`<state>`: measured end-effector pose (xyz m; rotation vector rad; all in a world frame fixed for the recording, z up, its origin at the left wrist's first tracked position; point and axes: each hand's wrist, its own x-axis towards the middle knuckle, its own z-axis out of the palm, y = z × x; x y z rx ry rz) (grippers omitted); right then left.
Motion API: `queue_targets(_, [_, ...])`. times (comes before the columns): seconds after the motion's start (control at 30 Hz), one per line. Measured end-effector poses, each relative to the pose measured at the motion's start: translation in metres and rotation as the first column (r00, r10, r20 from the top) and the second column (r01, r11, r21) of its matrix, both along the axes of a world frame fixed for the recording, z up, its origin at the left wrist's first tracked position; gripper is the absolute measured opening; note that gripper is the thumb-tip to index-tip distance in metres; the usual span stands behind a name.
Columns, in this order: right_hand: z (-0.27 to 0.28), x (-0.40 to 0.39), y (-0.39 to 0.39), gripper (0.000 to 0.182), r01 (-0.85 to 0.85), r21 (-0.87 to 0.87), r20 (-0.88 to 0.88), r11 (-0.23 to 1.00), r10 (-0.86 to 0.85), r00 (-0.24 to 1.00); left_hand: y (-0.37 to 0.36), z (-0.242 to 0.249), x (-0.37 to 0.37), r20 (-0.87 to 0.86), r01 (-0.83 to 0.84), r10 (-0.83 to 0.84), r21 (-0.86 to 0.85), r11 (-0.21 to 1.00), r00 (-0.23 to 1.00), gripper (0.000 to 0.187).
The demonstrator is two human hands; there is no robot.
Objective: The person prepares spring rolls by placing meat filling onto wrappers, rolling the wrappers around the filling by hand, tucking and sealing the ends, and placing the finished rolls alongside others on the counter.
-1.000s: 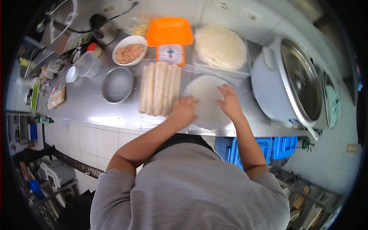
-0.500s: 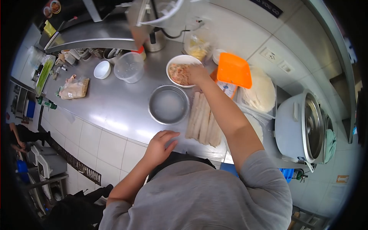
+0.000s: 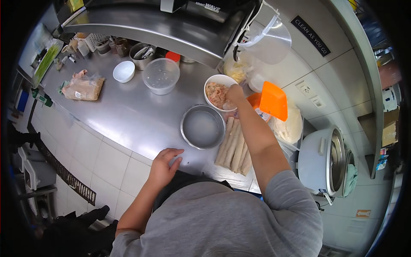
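My right hand (image 3: 234,95) reaches into a white bowl (image 3: 209,102) of reddish, chopped filling (image 3: 217,94); its fingertips are sunk at the filling and hidden. My left hand (image 3: 166,165) hovers by the counter's front edge, fingers apart, holding nothing. Between the hands stands a round metal pan (image 3: 202,127) with cloudy liquid. Right of the pan, long pale rolls (image 3: 231,145) lie side by side, partly under my right forearm. An orange tray (image 3: 274,100) leans behind that forearm, near a container of pale wrappers (image 3: 287,124).
On the steel counter (image 3: 128,111) are a clear tub (image 3: 161,76), a small white bowl (image 3: 124,71) and a bagged package (image 3: 84,88). A large cooker (image 3: 317,158) stands at right. A shelf (image 3: 145,36) overhangs the back. Someone in dark clothes (image 3: 77,231) is at lower left.
The view has swung, so the counter's things sit lower and mostly farther right in the frame. My right hand remains in the bowl; my left hand stays open near the edge.
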<state>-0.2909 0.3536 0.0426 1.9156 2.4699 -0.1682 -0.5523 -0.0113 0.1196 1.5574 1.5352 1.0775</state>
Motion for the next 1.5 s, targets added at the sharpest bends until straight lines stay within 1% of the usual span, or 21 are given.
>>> queue_targets(0.03, [0.008,0.002,0.005,0.024,-0.053,-0.009,0.054,0.999,0.053,0.997,0.003,0.0,-0.001,0.009,0.011,-0.011,0.008,1.0,1.0,0.024])
queue_targets(0.1, [0.035,0.003,0.021,0.022,0.104,-0.19,-0.151,0.976,-0.134,0.979,0.009,0.002,-0.001,0.023,0.031,-0.031,0.003,1.0,0.999,0.024])
queue_targets(0.13, [0.056,0.005,0.019,0.022,0.135,-0.292,-0.321,0.947,-0.229,0.919,0.012,0.002,-0.001,0.028,0.043,-0.043,0.001,0.999,0.999,0.024])
queue_targets(0.17, [0.078,0.006,0.016,0.022,0.154,-0.388,-0.466,0.909,-0.337,0.818,0.013,0.002,0.0,0.029,0.051,-0.051,0.008,0.999,0.998,0.024])
queue_targets(0.2, [0.107,0.013,0.008,0.022,0.11,-0.476,-0.645,0.873,-0.431,0.631,0.015,0.002,0.001,0.03,0.058,-0.058,0.015,0.998,0.998,0.023])
queue_targets(0.23, [0.131,0.022,0.001,0.022,0.039,-0.542,-0.763,0.839,-0.511,0.396,0.016,0.002,0.002,0.032,0.063,-0.064,0.023,0.998,0.997,0.023])
queue_targets(0.3, [0.166,0.048,-0.014,0.015,0.127,-0.357,-0.861,0.925,-0.379,0.339,0.016,0.005,0.001,0.039,0.062,-0.063,0.023,0.998,0.997,0.023])
queue_targets(0.4, [0.2,0.094,-0.038,0.017,0.362,-0.264,-0.689,0.894,-0.437,0.578,0.015,0.002,0.002,0.067,0.07,-0.071,0.02,0.997,0.995,0.023])
queue_targets(0.5, [0.188,0.126,-0.038,0.02,0.526,-0.462,-0.391,0.714,-0.696,0.602,0.014,-0.004,0.005,0.085,0.097,-0.099,0.024,0.995,0.992,0.024])
queue_targets(0.53, [0.179,0.134,-0.041,0.025,0.483,-0.484,-0.448,0.729,-0.681,0.58,0.016,-0.004,0.006,0.086,0.102,-0.104,0.027,0.994,0.991,0.024])
queue_targets(0.63, [0.159,0.148,-0.042,0.018,0.506,-0.314,-0.574,0.804,-0.585,0.573,0.016,0.002,0.009,0.087,0.12,-0.122,0.032,0.992,0.989,0.024])
queue_targets(0.73, [0.156,0.159,-0.033,0.009,0.434,0.031,-0.443,0.9,-0.376,0.814,0.017,0.003,0.009,0.079,0.122,-0.125,0.044,0.992,0.989,0.025])
queue_targets(0.83, [0.161,0.154,-0.032,0.016,0.421,0.179,-0.359,0.889,-0.339,0.87,0.015,0.006,0.006,0.063,0.107,-0.109,0.039,0.994,0.992,0.025])
queue_targets(0.9, [0.162,0.155,-0.032,0.011,0.41,0.118,-0.262,0.904,-0.37,0.891,0.011,0.008,0.003,0.057,0.091,-0.093,0.027,0.995,0.994,0.025])
queue_targets(0.93, [0.163,0.156,-0.032,0.012,0.406,0.087,-0.211,0.91,-0.382,0.9,0.009,0.009,0.002,0.054,0.083,-0.084,0.022,0.996,0.995,0.025])
queue_targets(1.03, [0.167,0.155,-0.042,0.012,0.376,0.183,-0.144,0.908,-0.354,0.924,0.005,0.005,-0.001,0.064,0.076,-0.076,0.0,0.997,0.995,0.025])
queue_targets(1.13, [0.166,0.164,-0.036,0.017,0.439,0.027,-0.225,0.898,-0.422,0.878,0.002,0.002,0.0,0.063,0.067,-0.067,0.002,0.998,0.996,0.026])
queue_targets(1.23, [0.163,0.169,-0.024,0.022,0.218,0.002,0.122,0.976,-0.217,0.969,0.002,0.002,0.001,0.071,0.069,-0.068,-0.005,0.998,0.995,0.026])
queue_targets(1.33, [0.173,0.148,-0.036,0.025,0.278,0.089,0.281,0.956,-0.292,0.914,0.004,0.001,0.002,0.055,0.073,-0.073,0.015,0.997,0.996,0.026])
queue_targets(1.43, [0.184,0.134,-0.041,0.026,0.26,0.019,0.244,0.965,-0.257,0.935,0.005,0.002,0.0,0.043,0.073,-0.074,0.015,0.997,0.996,0.026])
queue_targets(1.5, [0.189,0.125,-0.046,0.028,0.258,0.082,0.156,0.963,-0.268,0.951,0.005,0.002,-0.001,0.049,0.06,-0.06,0.003,0.998,0.997,0.026])
